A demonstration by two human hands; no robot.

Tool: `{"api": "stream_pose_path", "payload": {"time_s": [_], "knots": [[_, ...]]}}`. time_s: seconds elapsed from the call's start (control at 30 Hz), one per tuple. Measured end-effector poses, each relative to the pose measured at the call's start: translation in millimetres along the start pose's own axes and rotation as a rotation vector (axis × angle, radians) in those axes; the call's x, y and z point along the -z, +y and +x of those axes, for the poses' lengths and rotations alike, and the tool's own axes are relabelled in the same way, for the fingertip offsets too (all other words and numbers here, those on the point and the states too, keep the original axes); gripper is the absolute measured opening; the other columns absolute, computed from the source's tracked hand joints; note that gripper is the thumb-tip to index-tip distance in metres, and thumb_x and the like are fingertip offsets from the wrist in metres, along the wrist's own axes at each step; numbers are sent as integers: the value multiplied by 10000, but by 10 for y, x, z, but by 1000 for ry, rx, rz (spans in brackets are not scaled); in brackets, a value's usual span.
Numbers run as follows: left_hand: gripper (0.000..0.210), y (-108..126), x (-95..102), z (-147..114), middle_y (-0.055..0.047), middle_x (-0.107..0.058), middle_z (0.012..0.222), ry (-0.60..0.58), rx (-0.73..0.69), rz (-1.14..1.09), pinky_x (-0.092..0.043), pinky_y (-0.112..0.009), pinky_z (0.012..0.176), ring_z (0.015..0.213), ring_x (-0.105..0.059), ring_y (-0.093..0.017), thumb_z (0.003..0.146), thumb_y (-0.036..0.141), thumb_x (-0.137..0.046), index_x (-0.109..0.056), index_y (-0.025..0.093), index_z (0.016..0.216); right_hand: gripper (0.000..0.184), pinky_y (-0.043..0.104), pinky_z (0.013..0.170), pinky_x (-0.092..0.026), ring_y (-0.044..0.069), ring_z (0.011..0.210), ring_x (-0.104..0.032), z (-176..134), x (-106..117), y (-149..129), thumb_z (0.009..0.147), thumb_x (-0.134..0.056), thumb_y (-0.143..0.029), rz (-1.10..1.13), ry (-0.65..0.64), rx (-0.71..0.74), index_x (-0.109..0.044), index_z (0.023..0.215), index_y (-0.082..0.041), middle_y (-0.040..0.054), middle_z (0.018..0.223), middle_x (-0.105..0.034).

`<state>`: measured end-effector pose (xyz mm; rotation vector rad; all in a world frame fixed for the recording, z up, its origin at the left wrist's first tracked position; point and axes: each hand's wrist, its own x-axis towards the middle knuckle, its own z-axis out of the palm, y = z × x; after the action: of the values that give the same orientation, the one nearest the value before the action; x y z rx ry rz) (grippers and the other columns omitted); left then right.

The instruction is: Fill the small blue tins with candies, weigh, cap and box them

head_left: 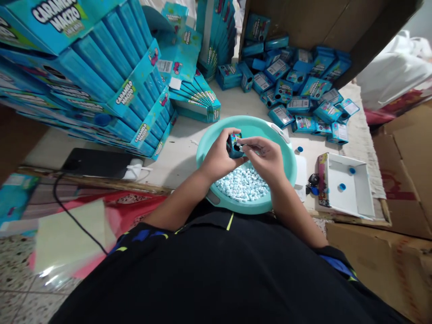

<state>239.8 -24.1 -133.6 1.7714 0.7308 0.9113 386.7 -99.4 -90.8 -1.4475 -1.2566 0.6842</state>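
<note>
My left hand (219,155) is wrapped round a small blue candy box (236,140), held over a turquoise tub (248,122). The box has a dark round opening on the face turned towards me. At that opening, the fingertips of my right hand (265,155) are pinched together on a small pale candy, partly hidden by the fingers. Below both hands, the near part of the tub holds a heap of pale blue and white candies (243,184).
Filled blue display cartons (131,96) are stacked high at left. Many small blue boxes (300,103) lie piled at back right. A white tray (351,200) with blue caps, keys (313,183) and a black power bank-like slab (97,163) sit near the table's front edge.
</note>
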Motion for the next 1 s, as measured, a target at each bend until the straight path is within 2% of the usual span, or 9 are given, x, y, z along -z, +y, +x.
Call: {"api": "stream_pose_path", "payload": {"time_s": [0.2, 0.33, 0.43, 0.53, 0.67, 0.77, 0.9, 1.0], "knots": [[675, 49, 17, 10, -115, -626, 1448, -16, -48, 34, -503, -506, 1167, 1359, -609, -319, 726, 266, -891, -578, 284, 1324, 170, 384, 827, -620, 192, 860, -730, -7, -54, 29, 898, -672, -376, -109, 31, 17, -757, 950, -238, 38, 914, -790], [755, 88, 11, 17, -109, -646, 1392, 18, -17, -39, -584, -447, 1056, 1276, -650, -297, 711, 336, -933, -546, 289, 1358, 213, 358, 839, -607, 187, 947, -721, -6, -26, 18, 939, -638, -439, -103, 124, 11, -709, 1053, -274, 43, 1091, -766], [684, 95, 20, 28, -109, -609, 1433, 120, -13, -38, -589, -420, 1032, 1302, -622, -293, 733, 328, -918, -556, 278, 1311, 323, 362, 911, -590, 199, 1039, -718, 26, 33, 51, 1016, -534, -473, -128, 101, -46, -656, 1238, -273, 77, 1174, -753], [559, 61, 37, 48, -88, -627, 1368, 250, 9, -1, -584, -425, 1023, 1267, -627, -286, 756, 300, -886, -577, 264, 1220, 399, 394, 985, -561, 226, 1092, -711, 36, 81, 125, 1071, -404, -457, -286, -102, -171, -639, 1314, -245, 101, 1176, -758], [499, 20, 54, 61, -65, -641, 1257, 324, 25, 56, -587, -406, 981, 1192, -639, -265, 760, 291, -868, -579, 256, 1165, 485, 448, 1034, -523, 321, 1201, -674, -46, 68, 131, 997, -567, -504, -691, -589, -296, -642, 1393, -232, 157, 1303, -703], [458, 28, 57, 58, -54, -636, 1217, 295, 11, 70, -588, -365, 948, 1146, -639, -236, 778, 321, -857, -579, 252, 1134, 644, 446, 1022, -524, 355, 1224, -664, -159, -18, 38, 933, -652, -593, -803, -886, -298, -587, 1492, -281, 171, 1383, -644], [436, 39, 59, 73, -44, -636, 1173, 278, 20, 28, -588, -327, 899, 1063, -646, -206, 776, 326, -857, -580, 246, 1103, 646, 498, 1007, -518, 435, 1297, -614, -290, -163, -66, 965, -573, -608, -912, -1027, -198, -590, 1493, -236, 235, 1405, -619], [432, 23, 59, 89, -48, -640, 1152, 260, 26, 24, -587, -331, 896, 1068, -645, -211, 766, 298, -860, -579, 243, 1089, 671, 498, 993, -523, 415, 1231, -671, -307, -213, -79, 1026, -439, -595, -854, -1128, -269, -527, 1536, -168, 245, 1313, -702]]}}
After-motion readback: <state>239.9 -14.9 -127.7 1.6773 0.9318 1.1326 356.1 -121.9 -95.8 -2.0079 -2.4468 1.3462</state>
